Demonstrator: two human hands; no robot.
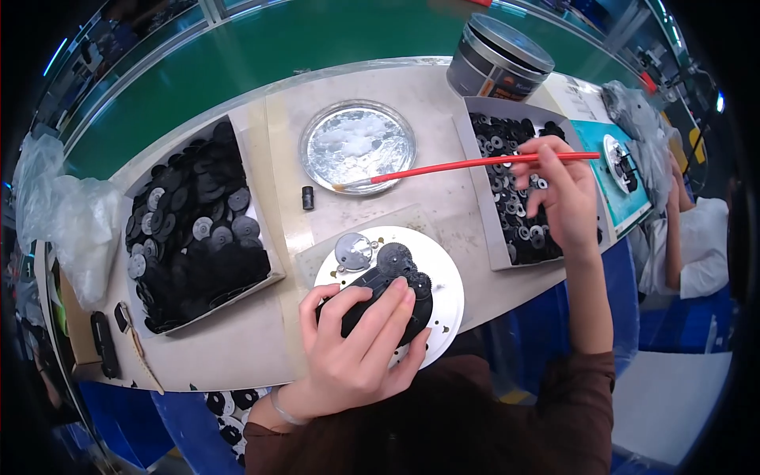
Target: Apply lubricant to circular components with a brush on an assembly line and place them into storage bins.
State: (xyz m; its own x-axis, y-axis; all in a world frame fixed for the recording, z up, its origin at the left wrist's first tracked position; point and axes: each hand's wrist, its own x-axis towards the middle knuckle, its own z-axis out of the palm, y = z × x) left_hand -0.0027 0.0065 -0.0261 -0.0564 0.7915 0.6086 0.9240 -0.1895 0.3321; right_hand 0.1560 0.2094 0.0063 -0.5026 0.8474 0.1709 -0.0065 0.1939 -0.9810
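My left hand wraps over a black plastic housing with gears, thumb on one side and fingers across its top. The housing sits on a round white plate with small holes, and a grey disc lies on that plate beside the gears. Pinched between the thumb and fingers of my right hand is a slim red paintbrush. Its bristle tip points left and rests at the near rim of a round shallow dish coated with a whitish, shiny substance.
A carton of black and grey discs stands at left; another of small gears at right. Behind it is a grey tin. A small black cylinder stands near the dish. A watch lies front left. A co-worker's arm shows far right.
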